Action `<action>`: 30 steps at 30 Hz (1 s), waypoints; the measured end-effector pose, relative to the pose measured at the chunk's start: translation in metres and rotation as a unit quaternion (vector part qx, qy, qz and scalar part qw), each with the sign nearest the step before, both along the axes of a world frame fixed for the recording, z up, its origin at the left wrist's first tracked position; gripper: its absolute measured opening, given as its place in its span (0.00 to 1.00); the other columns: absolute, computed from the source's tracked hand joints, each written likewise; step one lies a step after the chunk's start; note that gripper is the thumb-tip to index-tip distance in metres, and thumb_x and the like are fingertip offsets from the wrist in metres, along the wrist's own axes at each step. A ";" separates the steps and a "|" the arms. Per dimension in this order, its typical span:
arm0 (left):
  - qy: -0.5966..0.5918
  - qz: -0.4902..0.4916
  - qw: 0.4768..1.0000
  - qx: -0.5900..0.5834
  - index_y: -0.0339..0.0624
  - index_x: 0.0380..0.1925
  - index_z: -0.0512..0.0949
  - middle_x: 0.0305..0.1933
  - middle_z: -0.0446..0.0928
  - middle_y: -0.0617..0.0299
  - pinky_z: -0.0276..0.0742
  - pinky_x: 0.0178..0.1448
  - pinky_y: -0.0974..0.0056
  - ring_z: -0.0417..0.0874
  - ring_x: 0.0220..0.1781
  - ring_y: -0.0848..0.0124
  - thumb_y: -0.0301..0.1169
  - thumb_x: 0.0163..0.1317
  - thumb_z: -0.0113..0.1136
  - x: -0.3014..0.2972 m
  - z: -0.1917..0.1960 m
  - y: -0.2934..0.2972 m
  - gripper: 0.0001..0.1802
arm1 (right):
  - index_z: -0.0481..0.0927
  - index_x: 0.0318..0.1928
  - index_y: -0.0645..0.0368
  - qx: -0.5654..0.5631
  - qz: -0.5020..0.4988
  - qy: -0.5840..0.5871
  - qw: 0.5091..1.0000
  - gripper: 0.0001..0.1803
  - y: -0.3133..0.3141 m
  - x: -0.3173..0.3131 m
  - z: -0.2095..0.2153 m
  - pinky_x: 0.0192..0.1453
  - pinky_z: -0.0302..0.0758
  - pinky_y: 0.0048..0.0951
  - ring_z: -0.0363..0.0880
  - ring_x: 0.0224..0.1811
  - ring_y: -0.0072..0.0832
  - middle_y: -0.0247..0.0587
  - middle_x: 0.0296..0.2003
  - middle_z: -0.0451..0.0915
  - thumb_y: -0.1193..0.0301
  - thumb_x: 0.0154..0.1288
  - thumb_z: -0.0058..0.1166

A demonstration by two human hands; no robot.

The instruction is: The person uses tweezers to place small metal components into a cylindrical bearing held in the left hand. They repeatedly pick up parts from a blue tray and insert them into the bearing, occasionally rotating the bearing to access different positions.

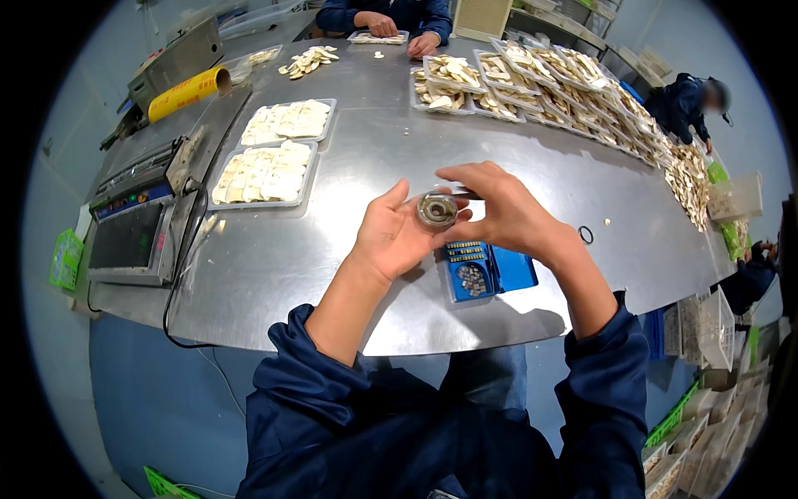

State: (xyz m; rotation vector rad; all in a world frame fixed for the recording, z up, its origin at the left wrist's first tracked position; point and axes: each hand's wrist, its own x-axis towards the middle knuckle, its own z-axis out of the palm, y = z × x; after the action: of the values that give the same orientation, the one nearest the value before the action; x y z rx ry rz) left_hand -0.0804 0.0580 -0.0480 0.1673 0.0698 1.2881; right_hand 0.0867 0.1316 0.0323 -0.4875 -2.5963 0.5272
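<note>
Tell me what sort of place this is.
Likely a food-packing room: pale slices sit in clear trays, more filled trays are piled on the metal table, and a co-worker's hand is over another tray.

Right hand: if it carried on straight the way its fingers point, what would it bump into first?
The right hand would probably meet the round part in the left hand. Depth is unclear here, so they may already be touching.
</note>
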 end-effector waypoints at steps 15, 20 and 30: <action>-0.072 -0.025 0.994 0.080 0.29 0.61 0.57 0.62 0.65 0.45 0.59 0.71 0.46 0.66 0.66 0.53 0.44 0.74 0.25 0.004 -0.005 0.000 0.29 | 0.70 0.59 0.61 -0.108 -0.040 -0.031 0.993 0.40 -0.003 -0.016 -0.005 0.51 0.75 0.38 0.79 0.46 0.44 0.53 0.40 0.80 0.66 0.42 0.68; -0.009 0.075 0.995 -0.065 0.29 0.57 0.59 0.63 0.62 0.38 0.59 0.72 0.45 0.64 0.66 0.48 0.41 0.75 0.26 0.009 0.001 0.002 0.26 | 0.75 0.48 0.62 -0.062 -0.106 -0.023 0.992 0.20 -0.006 -0.004 0.013 0.48 0.74 0.39 0.78 0.43 0.45 0.52 0.37 0.79 0.67 0.56 0.59; -0.034 0.086 0.992 -0.083 0.27 0.54 0.62 0.59 0.63 0.35 0.62 0.70 0.43 0.65 0.63 0.43 0.38 0.74 0.31 0.005 -0.008 0.004 0.23 | 0.78 0.35 0.53 0.192 -0.019 -0.066 0.979 0.05 -0.003 0.004 0.013 0.44 0.70 0.37 0.75 0.36 0.37 0.37 0.28 0.76 0.75 0.56 0.56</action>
State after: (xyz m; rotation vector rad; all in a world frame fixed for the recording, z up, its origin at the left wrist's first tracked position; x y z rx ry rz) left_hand -0.0753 0.0619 -0.0562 -0.0258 0.1340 1.4523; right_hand 0.0910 0.1285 0.0451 -0.4501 -2.7161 -0.0251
